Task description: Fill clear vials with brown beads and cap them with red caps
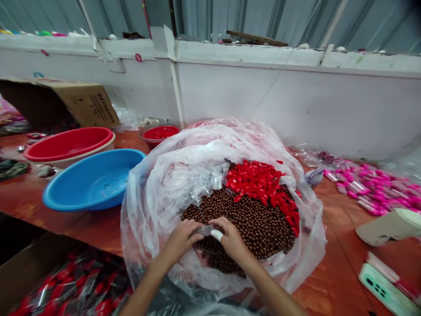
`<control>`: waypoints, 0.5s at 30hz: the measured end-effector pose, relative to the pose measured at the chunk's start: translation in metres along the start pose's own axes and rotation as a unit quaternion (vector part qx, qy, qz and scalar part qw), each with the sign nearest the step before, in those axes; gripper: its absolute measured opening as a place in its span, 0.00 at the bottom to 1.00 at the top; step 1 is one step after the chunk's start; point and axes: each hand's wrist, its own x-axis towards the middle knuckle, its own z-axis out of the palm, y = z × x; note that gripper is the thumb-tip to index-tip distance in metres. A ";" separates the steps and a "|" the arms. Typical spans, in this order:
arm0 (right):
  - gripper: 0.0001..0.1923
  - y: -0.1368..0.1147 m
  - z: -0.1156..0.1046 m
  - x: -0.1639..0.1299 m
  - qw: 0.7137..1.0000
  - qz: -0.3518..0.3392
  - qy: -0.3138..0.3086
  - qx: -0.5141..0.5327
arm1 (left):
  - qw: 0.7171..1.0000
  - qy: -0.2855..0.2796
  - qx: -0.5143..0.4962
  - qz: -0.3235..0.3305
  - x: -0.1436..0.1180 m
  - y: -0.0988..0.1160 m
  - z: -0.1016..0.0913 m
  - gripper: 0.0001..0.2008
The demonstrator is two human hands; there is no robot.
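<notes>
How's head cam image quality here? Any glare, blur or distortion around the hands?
Head view: even, soft light with no hard shadows; white glare on the clear plastic bag veils the small packets under it. Left hand and right hand are fairly sharp over the brown beads. Wide-angle bending shows along the wall ledge, and edges soften, notably the pink packets and lower-left box.
</notes>
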 end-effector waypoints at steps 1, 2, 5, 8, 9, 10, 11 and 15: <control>0.17 0.002 -0.003 0.002 1.000 0.011 0.019 0.018 | 1.000 0.008 -0.015 -0.017 -0.003 -0.002 -0.004 0.13; 0.16 0.003 -0.005 0.007 0.998 0.022 0.042 0.039 | 0.999 0.021 -0.033 -0.038 -0.005 -0.004 -0.008 0.13; 0.19 0.000 -0.010 0.028 0.989 0.026 0.095 0.111 | 0.987 0.071 -0.094 -0.105 -0.008 -0.004 -0.020 0.16; 0.34 -0.006 -0.015 0.055 0.989 -0.024 0.067 0.127 | 0.976 0.070 -0.169 -0.119 0.001 0.012 -0.018 0.19; 0.36 -0.007 -0.019 0.061 0.993 -0.037 0.061 0.096 | 0.974 0.060 -0.191 -0.105 0.007 0.019 -0.013 0.19; 0.35 -0.006 -0.026 0.066 0.995 -0.047 0.071 0.045 | 0.974 0.054 -0.202 -0.088 0.012 0.025 -0.007 0.17; 0.31 -0.004 -0.034 0.068 0.994 -0.052 0.092 -0.015 | 0.975 0.053 -0.201 -0.074 0.018 0.030 0.000 0.16; 0.18 0.017 -0.090 0.050 0.956 -0.026 0.234 -0.177 | 0.986 0.036 -0.145 -0.075 0.039 0.035 0.031 0.15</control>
